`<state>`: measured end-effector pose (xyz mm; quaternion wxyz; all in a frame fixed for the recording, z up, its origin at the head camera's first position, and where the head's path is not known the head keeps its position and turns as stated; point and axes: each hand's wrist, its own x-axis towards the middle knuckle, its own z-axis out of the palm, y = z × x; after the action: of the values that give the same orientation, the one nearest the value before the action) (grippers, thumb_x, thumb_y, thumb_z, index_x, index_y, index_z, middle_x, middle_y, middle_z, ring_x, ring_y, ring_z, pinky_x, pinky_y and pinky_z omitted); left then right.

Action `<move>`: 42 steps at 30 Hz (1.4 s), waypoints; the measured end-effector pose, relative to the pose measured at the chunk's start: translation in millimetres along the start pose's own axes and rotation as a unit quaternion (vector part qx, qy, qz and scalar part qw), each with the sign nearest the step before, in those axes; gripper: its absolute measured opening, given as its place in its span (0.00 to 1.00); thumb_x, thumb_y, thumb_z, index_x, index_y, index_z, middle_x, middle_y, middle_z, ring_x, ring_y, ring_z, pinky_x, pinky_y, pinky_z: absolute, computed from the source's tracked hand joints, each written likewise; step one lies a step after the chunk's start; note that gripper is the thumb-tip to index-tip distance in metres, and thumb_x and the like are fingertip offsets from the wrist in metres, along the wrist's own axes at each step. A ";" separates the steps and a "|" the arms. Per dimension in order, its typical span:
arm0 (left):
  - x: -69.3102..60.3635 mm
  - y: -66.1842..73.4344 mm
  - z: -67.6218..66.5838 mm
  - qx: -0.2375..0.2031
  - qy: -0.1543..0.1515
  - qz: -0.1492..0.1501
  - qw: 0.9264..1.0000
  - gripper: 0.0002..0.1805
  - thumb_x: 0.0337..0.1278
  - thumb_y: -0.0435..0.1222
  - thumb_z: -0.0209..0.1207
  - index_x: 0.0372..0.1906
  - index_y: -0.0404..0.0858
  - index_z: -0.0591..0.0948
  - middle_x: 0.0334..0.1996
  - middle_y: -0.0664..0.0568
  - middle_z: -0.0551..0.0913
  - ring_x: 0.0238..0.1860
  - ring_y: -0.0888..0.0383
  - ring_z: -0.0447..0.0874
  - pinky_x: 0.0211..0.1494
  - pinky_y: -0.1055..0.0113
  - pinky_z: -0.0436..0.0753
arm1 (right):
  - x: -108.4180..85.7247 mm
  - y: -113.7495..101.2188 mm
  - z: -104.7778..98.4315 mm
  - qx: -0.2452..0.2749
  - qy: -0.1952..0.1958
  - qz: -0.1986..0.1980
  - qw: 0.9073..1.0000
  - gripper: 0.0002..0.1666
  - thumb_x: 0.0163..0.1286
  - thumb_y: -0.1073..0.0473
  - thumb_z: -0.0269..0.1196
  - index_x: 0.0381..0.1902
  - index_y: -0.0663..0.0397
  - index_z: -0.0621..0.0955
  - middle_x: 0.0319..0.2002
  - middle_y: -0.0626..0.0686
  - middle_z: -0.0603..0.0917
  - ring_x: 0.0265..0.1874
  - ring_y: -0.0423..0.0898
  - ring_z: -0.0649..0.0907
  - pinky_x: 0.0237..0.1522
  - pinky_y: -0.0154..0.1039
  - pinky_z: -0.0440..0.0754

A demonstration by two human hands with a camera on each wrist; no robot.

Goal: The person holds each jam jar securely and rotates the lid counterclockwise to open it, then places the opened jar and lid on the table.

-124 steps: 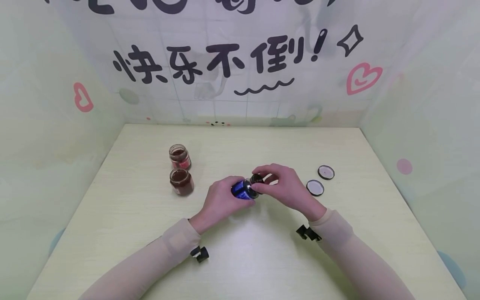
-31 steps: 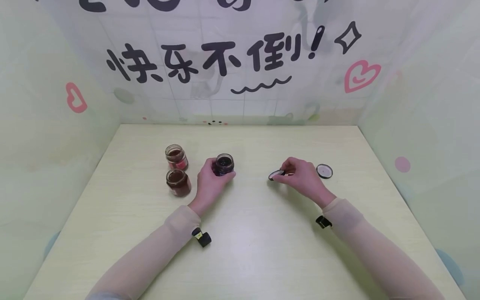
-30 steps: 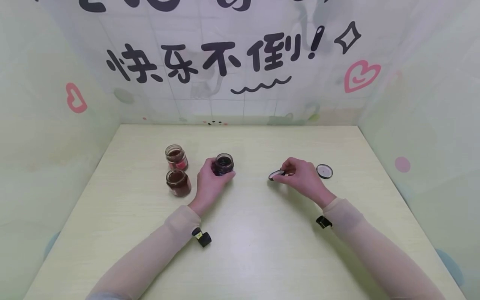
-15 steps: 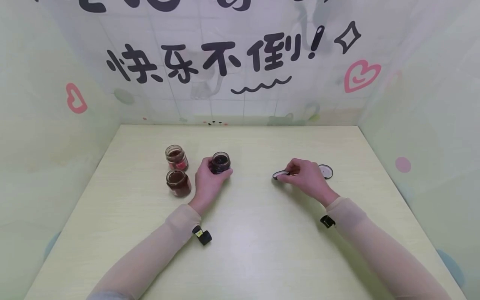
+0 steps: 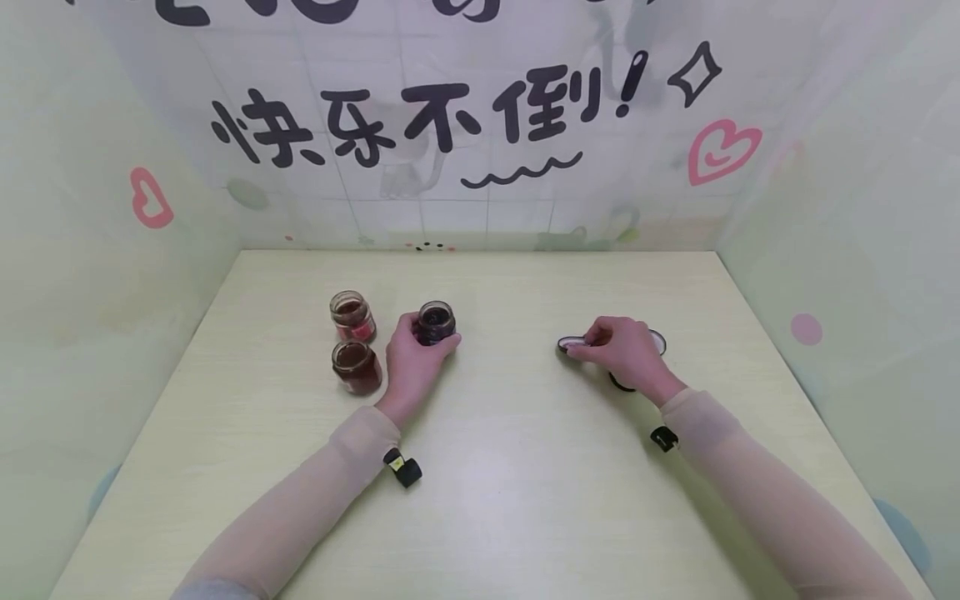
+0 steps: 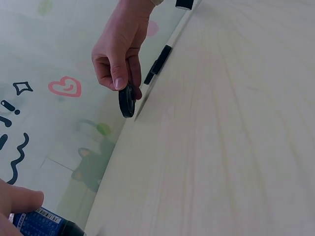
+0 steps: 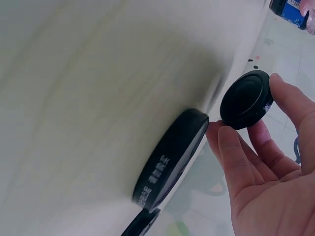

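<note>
My left hand [image 5: 416,360] grips an open glass jar [image 5: 437,318] with dark contents, upright near the table's middle. Its blue label [image 6: 40,223] shows in the left wrist view. Off to the right, my right hand [image 5: 628,354] pinches a black lid [image 5: 570,342] between thumb and fingers, pale inside facing up. The right wrist view shows this lid's black top [image 7: 245,99]. Below and behind that hand lie two more lids, one farther back [image 5: 659,341] and one nearer [image 5: 621,383], both partly hidden by the hand.
Left of my left hand stand two open jars of reddish-brown contents, one at the back [image 5: 352,317] and one nearer [image 5: 357,367]. The pale wooden table [image 5: 495,483] is bordered by printed walls at the back and both sides.
Four seconds ago my right hand was on the lid at the tilted jar's mouth. Now the lid is off; the jar has moved left, upright, and the right hand has drawn right with the lid.
</note>
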<state>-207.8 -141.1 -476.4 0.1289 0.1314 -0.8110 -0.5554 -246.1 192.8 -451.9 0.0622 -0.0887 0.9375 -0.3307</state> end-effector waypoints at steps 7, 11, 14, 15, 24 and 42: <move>0.7 -0.3 -1.6 0.001 0.007 0.001 1.000 0.37 0.45 0.44 0.78 0.60 0.37 0.75 0.54 0.44 0.82 0.58 0.49 0.79 0.65 0.56 0.71 | 3.6 7.5 -4.3 -0.019 0.009 0.012 1.000 0.24 0.55 0.34 0.74 0.32 0.46 0.83 0.32 0.46 0.86 0.36 0.49 0.81 0.38 0.44 0.75; 0.6 -0.4 -2.7 0.002 0.011 -0.001 1.000 0.37 0.45 0.44 0.77 0.60 0.37 0.75 0.55 0.44 0.82 0.58 0.49 0.78 0.66 0.56 0.71 | 4.9 11.5 -6.2 -0.023 0.018 0.013 0.999 0.24 0.55 0.35 0.75 0.31 0.47 0.83 0.31 0.47 0.86 0.35 0.49 0.80 0.37 0.44 0.75; 1.0 -1.2 -2.9 0.002 0.014 -0.002 1.000 0.37 0.45 0.43 0.77 0.60 0.37 0.75 0.55 0.44 0.82 0.59 0.49 0.78 0.66 0.56 0.71 | 5.8 13.6 -6.9 -0.021 0.021 0.009 1.000 0.22 0.56 0.38 0.75 0.30 0.49 0.83 0.30 0.48 0.86 0.34 0.50 0.80 0.35 0.44 0.76; 1.2 -1.5 -2.9 0.001 0.015 -0.002 1.000 0.37 0.45 0.43 0.78 0.60 0.37 0.75 0.55 0.44 0.82 0.59 0.49 0.78 0.66 0.56 0.71 | 6.1 14.2 -7.1 -0.020 0.021 0.006 1.000 0.22 0.57 0.39 0.75 0.30 0.49 0.83 0.30 0.49 0.85 0.33 0.50 0.80 0.34 0.44 0.76; 3.9 -2.5 -3.6 -0.006 0.030 -0.006 1.000 0.37 0.45 0.43 0.77 0.60 0.37 0.74 0.55 0.44 0.82 0.59 0.49 0.78 0.66 0.56 0.70 | 8.5 20.3 -8.8 -0.045 0.039 -0.016 0.998 0.20 0.58 0.42 0.75 0.27 0.50 0.82 0.27 0.49 0.84 0.30 0.50 0.79 0.31 0.43 0.76; 5.0 -2.2 -5.1 -0.023 0.046 -0.006 0.999 0.35 0.48 0.40 0.76 0.60 0.36 0.73 0.56 0.43 0.81 0.60 0.48 0.77 0.67 0.57 0.70 | 9.9 27.0 -11.3 -0.086 0.047 -0.038 0.994 0.18 0.59 0.46 0.75 0.23 0.51 0.82 0.23 0.48 0.83 0.28 0.49 0.78 0.31 0.42 0.75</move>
<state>-210.4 -148.0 -476.3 0.1658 0.1588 -0.7906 -0.5677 -261.1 218.3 -460.8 -0.0028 -0.1134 0.9604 -0.2544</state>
